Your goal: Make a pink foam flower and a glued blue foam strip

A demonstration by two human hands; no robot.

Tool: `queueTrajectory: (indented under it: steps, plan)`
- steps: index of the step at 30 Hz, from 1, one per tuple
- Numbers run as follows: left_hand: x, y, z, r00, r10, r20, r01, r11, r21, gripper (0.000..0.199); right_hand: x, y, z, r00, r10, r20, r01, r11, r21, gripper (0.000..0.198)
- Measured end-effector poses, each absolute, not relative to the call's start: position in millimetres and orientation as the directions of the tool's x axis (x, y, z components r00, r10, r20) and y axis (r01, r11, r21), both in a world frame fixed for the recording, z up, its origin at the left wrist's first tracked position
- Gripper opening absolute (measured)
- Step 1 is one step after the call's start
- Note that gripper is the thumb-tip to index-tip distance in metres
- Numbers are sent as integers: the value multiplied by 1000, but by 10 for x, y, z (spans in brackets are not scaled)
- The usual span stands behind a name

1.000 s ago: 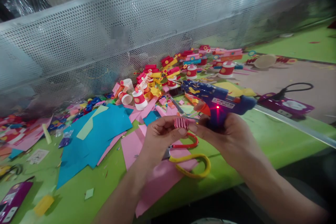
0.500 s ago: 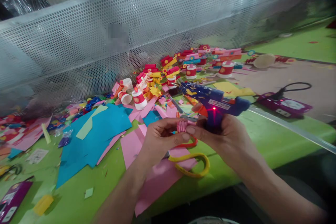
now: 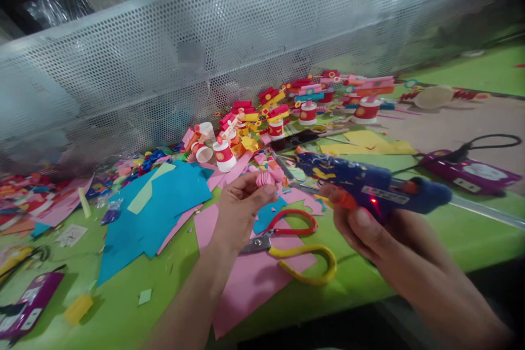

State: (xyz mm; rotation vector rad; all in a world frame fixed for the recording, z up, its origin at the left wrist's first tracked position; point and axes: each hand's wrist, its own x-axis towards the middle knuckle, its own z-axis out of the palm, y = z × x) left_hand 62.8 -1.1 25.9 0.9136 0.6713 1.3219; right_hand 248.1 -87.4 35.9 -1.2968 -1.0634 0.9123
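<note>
Left hand (image 3: 237, 209) pinching pleated paper (image 3: 264, 179): probably light, easily crushed, best held by edges. Right hand (image 3: 389, 243) grasping glue gun (image 3: 353, 175), likely rigid, heavier.

Blue glue gun (image 3: 363, 183), pink paper (image 3: 265, 179), green table (image 3: 118, 314)

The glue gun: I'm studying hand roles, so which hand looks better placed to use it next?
Probably the right hand: it holds the blue glue gun by its handle, while the left hand pinches a pleated pink piece, apart from the gun.
</note>
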Motion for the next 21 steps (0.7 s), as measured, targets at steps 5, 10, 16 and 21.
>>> queueTrajectory:
  steps: [5,10,16,21]
  plan:
    - [621,8,271,129,988,83,-523,-4,853,28,2626,-855,190,166,986,-3,41,-10,-999,44]
    - [620,22,259,116,991,72,-563,6,826,34,2640,-818,195,196,981,6,183,-30,-983,49]
    - [598,1,274,172,985,25,-599,85,796,32,2679,-794,162,137,986,99,271,59,-961,42]
    - [594,-13,302,210,978,-23,-644,155,750,31,2680,-804,143,135,978,159,282,116,-952,39]
